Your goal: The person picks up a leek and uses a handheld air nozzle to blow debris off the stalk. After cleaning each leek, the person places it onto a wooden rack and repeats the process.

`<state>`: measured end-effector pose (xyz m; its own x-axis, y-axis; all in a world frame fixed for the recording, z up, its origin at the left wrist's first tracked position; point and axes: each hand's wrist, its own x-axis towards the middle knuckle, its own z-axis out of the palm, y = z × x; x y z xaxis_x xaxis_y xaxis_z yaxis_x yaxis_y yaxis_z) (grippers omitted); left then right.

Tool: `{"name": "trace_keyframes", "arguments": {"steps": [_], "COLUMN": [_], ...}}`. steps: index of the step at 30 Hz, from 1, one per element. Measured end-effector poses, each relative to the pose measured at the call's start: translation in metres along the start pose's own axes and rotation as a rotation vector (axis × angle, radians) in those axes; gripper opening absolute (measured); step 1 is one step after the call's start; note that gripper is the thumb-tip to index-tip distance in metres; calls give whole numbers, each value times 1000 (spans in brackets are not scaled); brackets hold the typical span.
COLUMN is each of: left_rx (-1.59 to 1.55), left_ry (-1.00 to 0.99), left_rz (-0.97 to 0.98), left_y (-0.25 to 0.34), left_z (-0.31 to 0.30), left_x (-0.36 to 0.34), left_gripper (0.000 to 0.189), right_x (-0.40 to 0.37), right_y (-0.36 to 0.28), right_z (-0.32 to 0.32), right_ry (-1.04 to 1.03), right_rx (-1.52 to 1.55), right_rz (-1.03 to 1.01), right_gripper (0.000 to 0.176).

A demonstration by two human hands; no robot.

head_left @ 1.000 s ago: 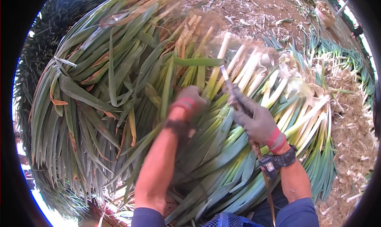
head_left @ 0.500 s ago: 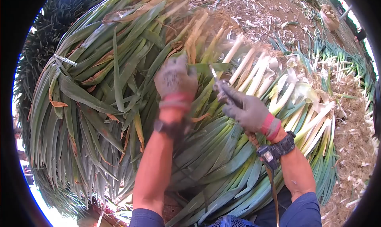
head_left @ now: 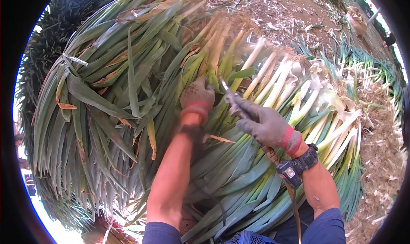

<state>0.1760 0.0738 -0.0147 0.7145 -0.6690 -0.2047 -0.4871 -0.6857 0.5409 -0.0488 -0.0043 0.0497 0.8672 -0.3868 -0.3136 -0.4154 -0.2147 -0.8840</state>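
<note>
My left hand point(head_left: 197, 96), in a grey glove with a red cuff, is closed around a leek point(head_left: 209, 71) in the middle of the pile; its fingertips are partly hidden by the leaves. To its right, my right hand point(head_left: 269, 124), gloved alike, grips an air blow gun point(head_left: 237, 104). The gun's thin metal nozzle points up and left at the leek stalks, and a brown hose point(head_left: 294, 210) hangs below. Peeled white leeks point(head_left: 279, 79) lie just beyond my right hand. Unpeeled leeks point(head_left: 115, 90) with long green, partly browned leaves heap up on the left.
A white tie point(head_left: 74, 59) binds leaves at the far left. Peeled scraps point(head_left: 277, 22) litter the brown ground at the back. More leeks point(head_left: 367, 62) lie at the far right, beside dry, stringy root litter point(head_left: 378, 137).
My left hand has moved down and slightly right, lower along the leek stalks. The leaf strip by the nozzle has shifted right. My right hand has barely moved, still holding the air blow gun.
</note>
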Motion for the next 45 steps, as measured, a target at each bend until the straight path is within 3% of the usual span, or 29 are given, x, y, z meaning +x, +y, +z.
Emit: {"name": "trace_keyframes", "arguments": {"steps": [2,4,6,9,12,15,20,25,28,31,35,38,39,41,43,45], "left_rx": [51,80,98,96,115,126,184,195,168,114,-12,-82,37,155,135,95], "left_ry": [-4,-49,-133,-237,-208,-208,-151,-119,-209,-303,-350,-495,-479,-540,-487,-569], "left_rz": [-6,-17,-40,-40,-38,-14,4,29,20,7,47,131,276,360,418,415], "left_y": [-1,2,5,2,1,2,9,11,15,19,15,21,16,26,33,31], "left_z": [-2,-4,-9,-11,-5,-8,-6,-4,-9,-16,-13,-16,-1,14,24,11], "left_x": [5,12,21,31,32,28,20,18,28,32,13,-28,-44,-86,-120,-104], "left_gripper": [49,52,54,70,55,56,55,52,50,50,54,52,50,56,61,63], "right_x": [7,38,40,33,67,92,174,184,168,114,39,-6,-12,-24,-24,-21], "right_y": [-14,26,24,13,25,-12,12,6,25,17,7,8,-1,-20,-2,6], "right_z": [4,10,9,5,-8,-35,-69,-74,-74,-61,-36,-25,-28,-36,-36,-33], "right_ry": [-42,56,91,95,163,128,230,260,199,160,105,54,53,53,108,67], "right_rx": [-106,-17,-49,-189,-115,-227,-328,-371,-232,-328,-280,-338,-297,-213,-197,-189], "right_rz": [49,-60,-86,-75,-106,82,2,34,-73,-72,-40,-159,-29,234,94,57], "right_gripper": [70,68,68,68,67,69,67,67,68,63,67,68,69,69,69,68]}}
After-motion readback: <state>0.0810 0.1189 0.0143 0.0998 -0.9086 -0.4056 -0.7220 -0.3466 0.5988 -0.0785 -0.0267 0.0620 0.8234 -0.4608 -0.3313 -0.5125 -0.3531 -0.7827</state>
